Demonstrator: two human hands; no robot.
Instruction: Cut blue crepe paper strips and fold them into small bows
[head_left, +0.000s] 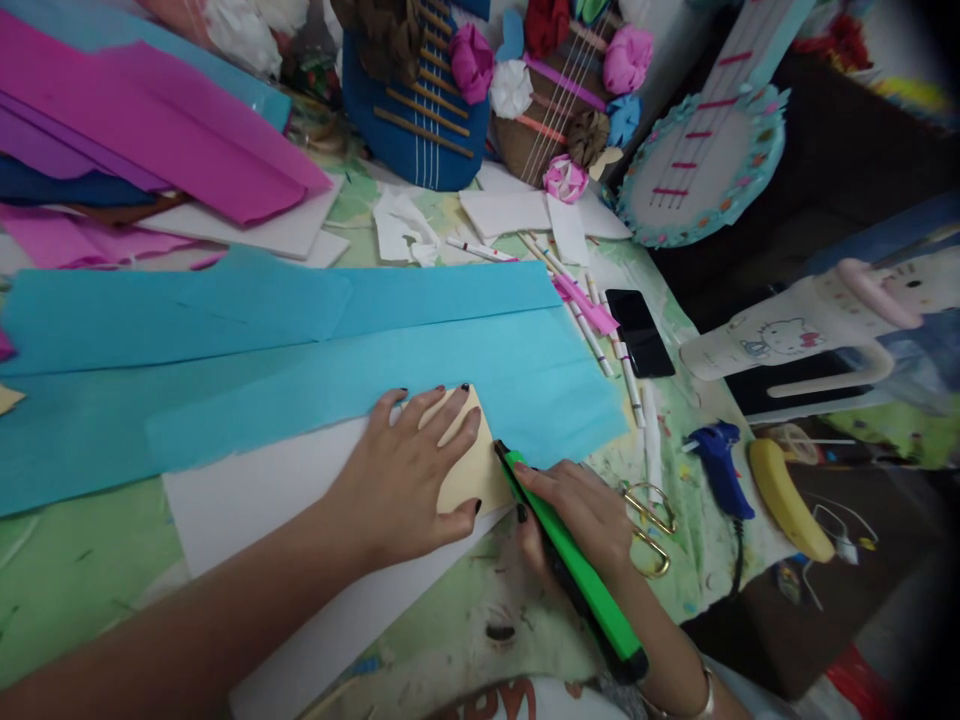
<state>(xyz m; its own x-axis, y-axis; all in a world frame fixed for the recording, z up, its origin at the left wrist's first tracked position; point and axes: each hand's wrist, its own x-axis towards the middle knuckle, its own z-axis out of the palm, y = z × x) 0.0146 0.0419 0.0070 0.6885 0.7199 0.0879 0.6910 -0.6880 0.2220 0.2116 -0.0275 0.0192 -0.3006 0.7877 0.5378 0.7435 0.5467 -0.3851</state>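
Observation:
My left hand (pixel 412 475) lies flat with fingers spread, pressing on a cream-coloured card (pixel 484 478). Beneath the card is a white board (pixel 262 490), partly covered along its far side by blue crepe paper (pixel 480 345). In my right hand (pixel 581 515) is a green and black utility knife (pixel 577 570), its dark tip by the card's right edge. Whether the blade is out or touches anything is too small to tell. Beside my right hand lie gold-handled scissors (pixel 652 530), partly hidden.
Markers (pixel 600 340), a phone (pixel 640 333) and a blue glue gun (pixel 721 468) lie to the right, with a banana (pixel 787 500) and a tumbler (pixel 795 325) beyond. Paper-flowered craft instruments (pixel 420 120) stand at the back. Magenta paper (pixel 172 130) is piled at back left.

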